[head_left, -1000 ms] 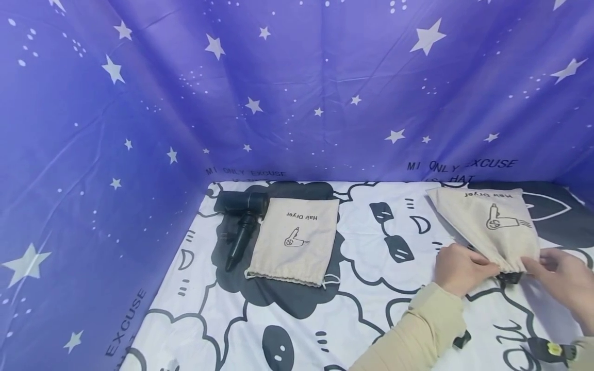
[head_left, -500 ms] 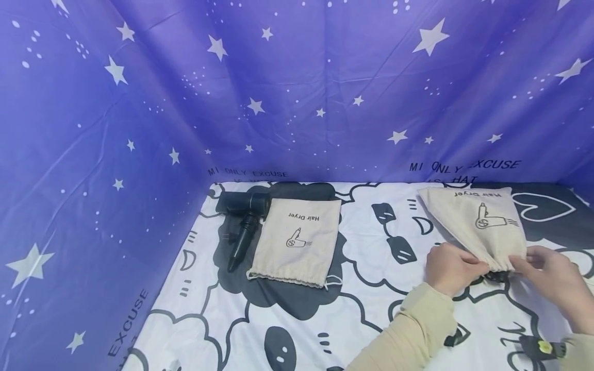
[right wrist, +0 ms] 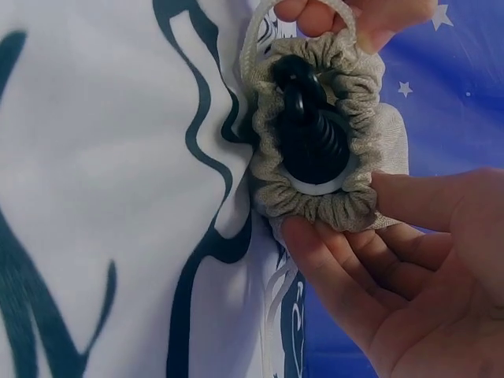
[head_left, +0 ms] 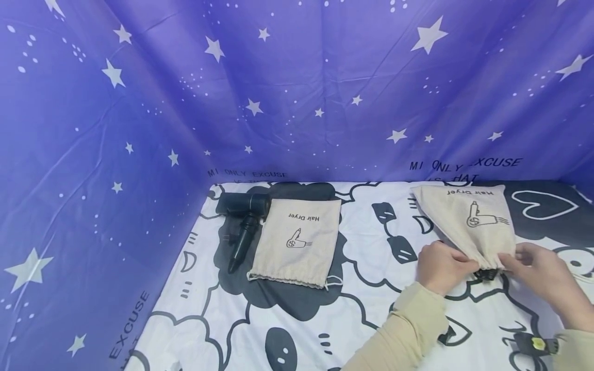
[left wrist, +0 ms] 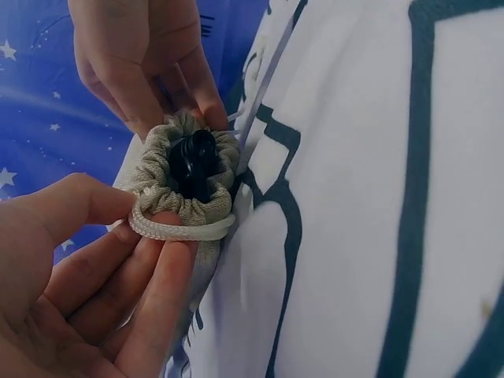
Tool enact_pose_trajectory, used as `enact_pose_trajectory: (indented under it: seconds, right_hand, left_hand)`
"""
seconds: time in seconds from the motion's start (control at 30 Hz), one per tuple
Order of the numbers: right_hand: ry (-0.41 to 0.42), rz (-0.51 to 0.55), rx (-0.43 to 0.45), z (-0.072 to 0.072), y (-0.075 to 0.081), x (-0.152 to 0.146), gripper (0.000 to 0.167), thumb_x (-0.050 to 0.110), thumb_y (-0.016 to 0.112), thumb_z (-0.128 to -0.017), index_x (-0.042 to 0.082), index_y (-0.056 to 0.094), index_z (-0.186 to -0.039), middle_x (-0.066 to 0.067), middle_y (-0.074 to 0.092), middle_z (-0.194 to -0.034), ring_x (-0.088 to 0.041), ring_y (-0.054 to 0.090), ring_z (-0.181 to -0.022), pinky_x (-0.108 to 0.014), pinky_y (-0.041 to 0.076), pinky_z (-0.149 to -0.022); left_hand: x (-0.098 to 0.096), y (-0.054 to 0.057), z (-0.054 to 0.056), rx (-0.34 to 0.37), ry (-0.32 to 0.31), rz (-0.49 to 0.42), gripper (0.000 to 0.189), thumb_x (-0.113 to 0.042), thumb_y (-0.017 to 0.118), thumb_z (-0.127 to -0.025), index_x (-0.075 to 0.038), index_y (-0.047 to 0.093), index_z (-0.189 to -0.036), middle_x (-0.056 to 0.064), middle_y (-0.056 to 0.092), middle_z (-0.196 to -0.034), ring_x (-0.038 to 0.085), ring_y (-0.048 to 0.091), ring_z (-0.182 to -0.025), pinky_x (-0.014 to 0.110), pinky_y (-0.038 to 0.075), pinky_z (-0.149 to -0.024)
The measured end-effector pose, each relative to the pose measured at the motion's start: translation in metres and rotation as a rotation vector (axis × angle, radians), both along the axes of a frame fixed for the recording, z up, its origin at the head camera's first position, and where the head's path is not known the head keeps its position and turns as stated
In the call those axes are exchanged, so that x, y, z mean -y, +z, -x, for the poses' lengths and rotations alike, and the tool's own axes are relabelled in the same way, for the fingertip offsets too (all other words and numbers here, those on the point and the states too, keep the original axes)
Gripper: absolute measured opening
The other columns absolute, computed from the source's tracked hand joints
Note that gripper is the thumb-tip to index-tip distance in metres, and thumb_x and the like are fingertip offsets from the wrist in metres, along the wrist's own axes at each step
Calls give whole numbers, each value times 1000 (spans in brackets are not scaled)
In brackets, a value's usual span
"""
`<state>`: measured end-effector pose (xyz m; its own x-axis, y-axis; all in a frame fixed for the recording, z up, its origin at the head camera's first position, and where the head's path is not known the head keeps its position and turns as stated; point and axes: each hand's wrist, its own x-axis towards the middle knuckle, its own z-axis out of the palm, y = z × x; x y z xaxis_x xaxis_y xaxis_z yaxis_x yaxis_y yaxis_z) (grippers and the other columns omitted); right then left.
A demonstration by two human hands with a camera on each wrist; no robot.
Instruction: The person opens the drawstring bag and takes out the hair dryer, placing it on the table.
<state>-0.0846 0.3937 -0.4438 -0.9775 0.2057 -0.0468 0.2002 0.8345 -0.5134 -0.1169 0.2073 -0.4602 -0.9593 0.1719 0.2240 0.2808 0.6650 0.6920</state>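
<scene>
At the right of the head view lies a beige drawstring bag (head_left: 487, 234) printed "Hair Dryer", its gathered mouth facing me. My left hand (head_left: 443, 268) pinches the mouth's left edge, and my right hand (head_left: 540, 268) pinches the opposite edge. Inside the ruffled opening, the right wrist view shows a black ribbed end with a loop (right wrist: 311, 126), partly hidden by the cloth. A white drawstring (left wrist: 181, 230) loops across the left fingers in the left wrist view.
To the left, a black hair dryer (head_left: 242, 206) lies beside a second, flat "Hair Dryer" bag (head_left: 301, 257). Both rest on a black-and-white patterned cloth (head_left: 371, 304). Purple star-printed fabric (head_left: 320, 77) rises behind and at the left.
Both hands and the bag they hold have shifted left across the cloth. The grip on its mouth stays the same, and the hair dryer and flat bag have not moved.
</scene>
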Motion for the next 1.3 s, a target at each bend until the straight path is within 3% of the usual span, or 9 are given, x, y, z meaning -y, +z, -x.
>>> enact_pose_trajectory:
  seconds: [0.2,0.47,0.7,0.93,1.07,1.3]
  right_hand:
    - [25,17,-27,3,0,5,45,24,59,-99,-20,53,-107,-45,58,-100,-59,56,-90,-54,49,-65]
    - [37,13,-1,4,2,9,45,26,61,-98,-18,54,-104,-44,58,-100,-57,58,-88,-53,50,-64]
    - [88,28,-17,8,2,14,38,24,62,-97,-14,58,-99,-40,62,-95,-51,62,-83,-32,45,-58]
    - [96,21,23,9,1,17,45,28,59,-99,-16,56,-105,-42,60,-99,-54,60,-86,-53,51,-65]
    - [100,25,30,9,0,19,49,29,58,-100,-18,54,-111,-42,61,-100,-56,59,-89,-56,51,-67]
    - [139,29,10,9,1,23,40,27,59,-100,-13,57,-103,-40,62,-99,-55,61,-89,-54,51,-67]
  left_hand:
    - [7,3,0,22,3,-22,9,-37,84,-68,-39,77,-64,-27,62,-54,-18,40,-48,4,29,-48]
    - [14,5,0,36,2,-1,8,-36,84,-68,-39,77,-65,-27,62,-54,-17,36,-45,5,28,-46]
    - [23,7,3,42,-15,-2,6,-35,83,-70,-36,78,-66,-24,63,-54,-18,36,-45,5,29,-46]
    - [26,5,1,75,-18,-22,8,-32,83,-70,-34,78,-64,-22,63,-52,-17,33,-41,5,30,-44]
    - [28,6,1,64,-19,5,9,-33,83,-70,-34,78,-63,-22,63,-52,-16,33,-41,6,30,-44]
    - [36,12,-2,35,-26,41,11,-34,84,-71,-34,78,-62,-22,63,-51,-16,35,-42,5,30,-44]
